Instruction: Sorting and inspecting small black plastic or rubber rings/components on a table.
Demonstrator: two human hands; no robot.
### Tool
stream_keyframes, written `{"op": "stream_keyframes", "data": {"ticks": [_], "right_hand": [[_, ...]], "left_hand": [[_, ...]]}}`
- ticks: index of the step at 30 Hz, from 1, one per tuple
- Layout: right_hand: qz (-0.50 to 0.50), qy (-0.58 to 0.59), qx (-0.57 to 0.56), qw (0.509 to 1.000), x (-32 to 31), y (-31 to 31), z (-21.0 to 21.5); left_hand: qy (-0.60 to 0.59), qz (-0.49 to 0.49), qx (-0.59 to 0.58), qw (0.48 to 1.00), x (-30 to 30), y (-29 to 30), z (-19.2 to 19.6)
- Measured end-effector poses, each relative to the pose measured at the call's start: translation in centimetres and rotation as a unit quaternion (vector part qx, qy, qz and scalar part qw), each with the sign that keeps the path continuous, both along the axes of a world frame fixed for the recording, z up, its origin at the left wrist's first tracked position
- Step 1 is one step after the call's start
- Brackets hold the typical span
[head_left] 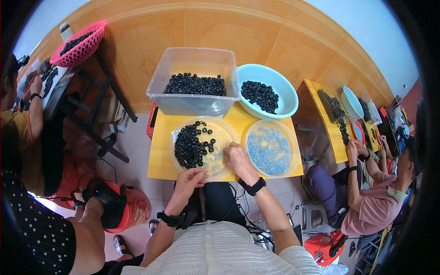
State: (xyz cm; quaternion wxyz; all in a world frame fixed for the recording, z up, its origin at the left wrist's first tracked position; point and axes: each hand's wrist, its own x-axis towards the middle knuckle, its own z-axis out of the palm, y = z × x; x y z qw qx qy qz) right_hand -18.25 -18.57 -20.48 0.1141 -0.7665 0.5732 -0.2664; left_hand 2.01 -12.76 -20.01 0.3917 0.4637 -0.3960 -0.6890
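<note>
A shallow round clear tray (228,130) lies on the yellow table, with small black ring-shaped pieces (189,145) heaped on its left side and a few small shiny bits in its lower middle. At its lower rim my left hand (189,182) is closed, thumb and fingertips pinched together. My right hand (239,160) hangs over the tray's right side with its fingers curled together. Whatever is between the fingers of either hand is too small or hidden to make out. Just right of that hand sits a second round clear tray (271,147), spread with thin silvery-blue pieces.
Behind the trays stand a clear plastic bin (192,104) and a light blue basin (289,98), both holding black pieces. The yellow table's (160,160) front edge is near my lap. People work at tables on both sides; a red bucket (137,206) stands at left.
</note>
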Motion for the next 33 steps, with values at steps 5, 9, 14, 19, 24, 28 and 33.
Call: {"op": "stream_keyframes", "data": {"ticks": [5,9,14,19,24,28,33], "right_hand": [[0.010,0.008,-0.013,1.000,0.1,0.6,0.5],[0.015,0.038,-0.028,0.999,0.2,0.7,0.6],[0.003,0.003,-0.033,0.999,-0.2,0.7,0.3],[-0.001,0.011,-0.023,1.000,-0.1,0.6,0.1],[-0.023,-0.062,-0.034,0.997,0.3,1.2,0.7],[-0.021,-0.256,0.142,0.956,1.3,3.5,1.9],[0.009,-0.249,0.123,0.961,3.2,6.0,3.1]], "left_hand": [[-0.001,-0.002,0.007,1.000,0.1,0.1,-0.1],[0.004,-0.003,0.005,1.000,0.2,0.1,0.0],[0.007,0.001,0.012,1.000,0.2,0.1,0.1],[0.009,0.002,0.004,1.000,0.0,0.0,0.0],[0.018,0.005,-0.001,1.000,-0.2,-0.1,-0.5],[0.029,0.007,0.004,1.000,-1.1,-0.2,0.3],[0.094,-0.009,0.017,0.995,-1.6,-0.2,0.6]]}}
